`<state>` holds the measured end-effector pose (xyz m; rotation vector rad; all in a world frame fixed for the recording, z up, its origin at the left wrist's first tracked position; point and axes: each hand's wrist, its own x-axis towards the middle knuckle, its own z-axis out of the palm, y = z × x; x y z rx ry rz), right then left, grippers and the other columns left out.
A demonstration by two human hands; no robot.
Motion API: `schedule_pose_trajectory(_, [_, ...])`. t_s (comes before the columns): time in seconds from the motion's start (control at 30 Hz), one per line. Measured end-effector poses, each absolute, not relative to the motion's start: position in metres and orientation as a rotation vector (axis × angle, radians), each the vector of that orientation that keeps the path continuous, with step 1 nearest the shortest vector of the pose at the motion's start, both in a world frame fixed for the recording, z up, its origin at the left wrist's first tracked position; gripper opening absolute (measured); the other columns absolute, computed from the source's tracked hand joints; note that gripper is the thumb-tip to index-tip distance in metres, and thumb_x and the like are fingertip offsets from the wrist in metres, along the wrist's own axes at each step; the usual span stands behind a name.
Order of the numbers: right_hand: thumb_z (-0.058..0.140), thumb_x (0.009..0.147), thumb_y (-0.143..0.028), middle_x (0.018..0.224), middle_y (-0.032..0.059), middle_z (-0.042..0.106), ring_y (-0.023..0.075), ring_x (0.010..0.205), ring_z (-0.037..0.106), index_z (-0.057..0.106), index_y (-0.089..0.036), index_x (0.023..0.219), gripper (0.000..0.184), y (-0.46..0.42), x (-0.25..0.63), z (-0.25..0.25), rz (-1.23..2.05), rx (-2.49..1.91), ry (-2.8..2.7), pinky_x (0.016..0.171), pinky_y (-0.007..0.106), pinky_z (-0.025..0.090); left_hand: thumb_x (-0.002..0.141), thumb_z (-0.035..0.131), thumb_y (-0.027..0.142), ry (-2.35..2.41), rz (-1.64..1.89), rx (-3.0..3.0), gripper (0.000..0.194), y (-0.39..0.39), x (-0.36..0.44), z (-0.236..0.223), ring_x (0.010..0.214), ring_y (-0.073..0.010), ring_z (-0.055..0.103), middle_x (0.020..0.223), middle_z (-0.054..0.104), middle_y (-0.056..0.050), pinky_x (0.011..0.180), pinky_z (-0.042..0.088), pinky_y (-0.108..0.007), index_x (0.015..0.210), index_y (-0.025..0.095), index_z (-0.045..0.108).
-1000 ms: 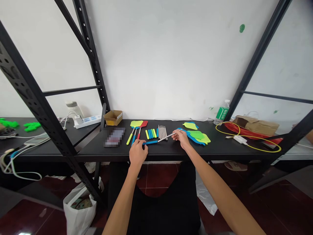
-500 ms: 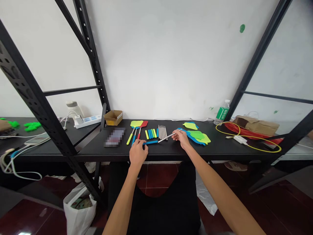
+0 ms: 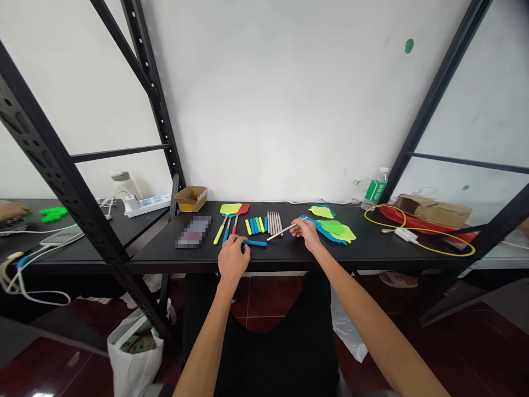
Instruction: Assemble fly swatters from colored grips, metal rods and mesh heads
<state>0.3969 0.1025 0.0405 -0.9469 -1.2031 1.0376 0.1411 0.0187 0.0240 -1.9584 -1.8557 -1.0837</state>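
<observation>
My left hand (image 3: 235, 257) is closed on a blue handle tube (image 3: 255, 243), which points right along the black table. My right hand (image 3: 305, 232) pinches a silver metal rod (image 3: 283, 231) between thumb and fingers. The rod slants down to the left, its lower tip close to the tube's free end; whether they touch I cannot tell. Beyond my left hand lie fly swatters with yellow-green (image 3: 230, 209) and red (image 3: 243, 209) heads. A row of short yellow and blue handle tubes (image 3: 254, 226) and several metal rods (image 3: 274, 223) lie between my hands. Blue and yellow swatter heads (image 3: 349, 234) lie right of my right hand.
A small cardboard box (image 3: 192, 198) and a blurred-out flat object (image 3: 194, 231) are at the left. Farther right stand a bottle (image 3: 376, 190), a yellow cable (image 3: 438, 252) and a brown package (image 3: 433, 211). Black shelf posts rise on both sides. Another person's hand (image 3: 12, 210) shows far left.
The blue tube's free end has dipped slightly, out of line with the rod. My hands stay nearly in place. At the far left, the other person's hand has come over green pieces.
</observation>
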Motion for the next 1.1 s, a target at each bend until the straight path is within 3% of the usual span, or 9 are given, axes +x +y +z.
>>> schedule_pose_trajectory(0.37, [0.064, 0.074, -0.042, 0.061, 0.0046, 0.068, 0.014, 0.05, 0.06, 0.067, -0.018, 0.072, 0.024, 0.103, 0.398, 0.039, 1.03, -0.959, -1.228, 0.047, 0.024, 0.039, 0.093, 0.045, 0.023, -1.834, -1.035, -2.071, 0.033, 0.016, 0.14, 0.027, 0.104, -0.0227, 0.062, 0.126, 0.064, -0.003, 0.076, 0.052, -0.03, 0.116, 0.028, 0.068])
schedule_pose_trajectory(0.77, [0.062, 0.075, -0.039, 0.061, 0.0044, 0.069, 0.0127, 0.05, 0.059, 0.068, -0.017, 0.072, 0.023, 0.106, 0.396, 0.038, 1.029, -0.988, -1.279, 0.047, 0.023, 0.039, 0.093, 0.048, 0.025, -1.849, -0.977, -2.143, 0.024, 0.016, 0.137, 0.032, 0.092, -0.0202, 0.062, 0.119, 0.064, -0.002, 0.062, 0.045, -0.026, 0.104, 0.028, 0.068])
schedule_pose_trajectory(1.1, [0.061, 0.079, -0.039, 0.066, 0.0061, 0.071, 0.0129, 0.052, 0.061, 0.07, -0.017, 0.073, 0.024, 0.099, 0.393, 0.047, 1.012, -1.053, -1.355, 0.047, 0.022, 0.041, 0.092, 0.047, 0.025, -1.807, -0.873, -2.323, 0.023, 0.018, 0.13, 0.045, 0.089, -0.0195, 0.065, 0.11, 0.068, -0.003, 0.062, 0.045, -0.026, 0.106, 0.026, 0.067])
